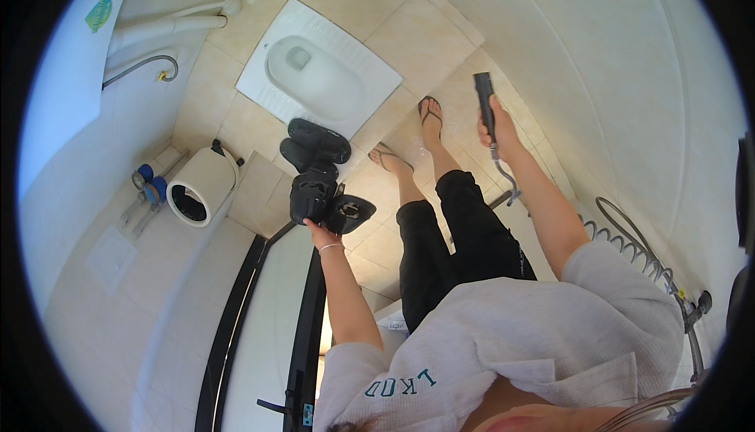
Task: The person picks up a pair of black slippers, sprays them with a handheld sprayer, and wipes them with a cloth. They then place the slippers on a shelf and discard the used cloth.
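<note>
My right hand (507,131) is wrapped round a black hand shower (484,101), held upright with its hose trailing down from the lower end. My left hand (322,235) grips a pair of black sandals (312,196) at their near edge; most of the fingers are hidden beneath them. Just beyond the sandals, a pair of black slippers (318,145) lies on the tiled floor, close to the corner of the white squat toilet (377,105).
Beige tiles (393,35) surround the toilet. On the left wall are a white paper holder (224,184), two blue-handled valves (149,184) and white pipes (169,31). A black-framed door (307,330) stands at the lower left. A coiled hose (629,251) hangs at right.
</note>
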Motion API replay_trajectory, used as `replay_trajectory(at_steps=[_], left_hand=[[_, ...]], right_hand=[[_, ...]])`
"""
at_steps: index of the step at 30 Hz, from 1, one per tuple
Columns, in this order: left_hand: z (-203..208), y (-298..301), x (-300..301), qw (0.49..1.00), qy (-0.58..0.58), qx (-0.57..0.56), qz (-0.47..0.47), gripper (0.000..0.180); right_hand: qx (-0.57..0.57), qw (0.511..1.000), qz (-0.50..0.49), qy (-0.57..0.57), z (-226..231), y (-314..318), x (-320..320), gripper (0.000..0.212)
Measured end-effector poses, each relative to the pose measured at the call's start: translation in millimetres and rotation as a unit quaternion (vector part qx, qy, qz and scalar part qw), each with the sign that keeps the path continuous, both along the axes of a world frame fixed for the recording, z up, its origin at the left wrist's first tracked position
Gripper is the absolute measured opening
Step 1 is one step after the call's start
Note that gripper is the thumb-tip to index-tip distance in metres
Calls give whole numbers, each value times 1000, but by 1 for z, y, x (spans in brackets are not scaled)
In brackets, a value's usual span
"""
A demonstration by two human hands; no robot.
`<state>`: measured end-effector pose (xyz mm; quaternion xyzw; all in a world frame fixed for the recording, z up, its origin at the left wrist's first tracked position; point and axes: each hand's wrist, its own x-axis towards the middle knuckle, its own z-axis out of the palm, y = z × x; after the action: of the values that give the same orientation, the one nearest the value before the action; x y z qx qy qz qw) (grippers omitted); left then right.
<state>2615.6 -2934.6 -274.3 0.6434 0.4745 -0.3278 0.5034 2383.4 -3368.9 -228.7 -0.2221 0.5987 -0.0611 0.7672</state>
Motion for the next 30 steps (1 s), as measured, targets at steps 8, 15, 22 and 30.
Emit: replay_trajectory(at_steps=[8, 15, 22, 30], left_hand=[[11, 9, -4, 996, -28, -23, -81, 70], [-5, -33, -10, 832, -160, 106, -521, 46], [4, -148, -21, 580, -130, 182, -784, 44], [13, -208, -37, 468, -104, 185, -858, 36]], right_hand=[[12, 997, -43, -66, -22, 5, 14, 54], [-91, 991, -72, -73, 11, -28, -6, 51], [-26, 912, 377, -159, 64, 12, 44, 30], [-59, 943, 311, -100, 73, 26, 71, 31]])
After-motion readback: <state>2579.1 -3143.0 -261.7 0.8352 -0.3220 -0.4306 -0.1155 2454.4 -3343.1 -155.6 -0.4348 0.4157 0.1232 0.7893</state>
